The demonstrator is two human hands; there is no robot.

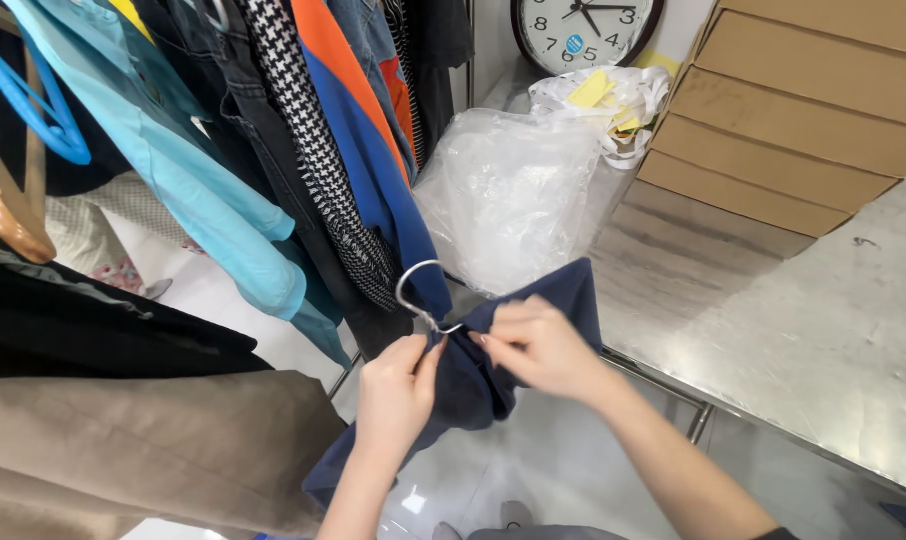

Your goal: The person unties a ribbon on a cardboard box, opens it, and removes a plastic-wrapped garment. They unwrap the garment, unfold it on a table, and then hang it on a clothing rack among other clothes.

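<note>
Fitting a navy garment (533, 300) onto a metal hanger hook (418, 290), beside the crowded clothes rack (273, 150).

Your left hand (395, 395) pinches the cloth just under the hook, fingers closed on the neck, while your right hand (538, 345) grips a fold of the same fabric, fingers curled tight. You seem to be mid-way through seating the garment; next, it likely needs the cloth drawn evenly around the hook, clear of the steel table (823, 350).
</note>
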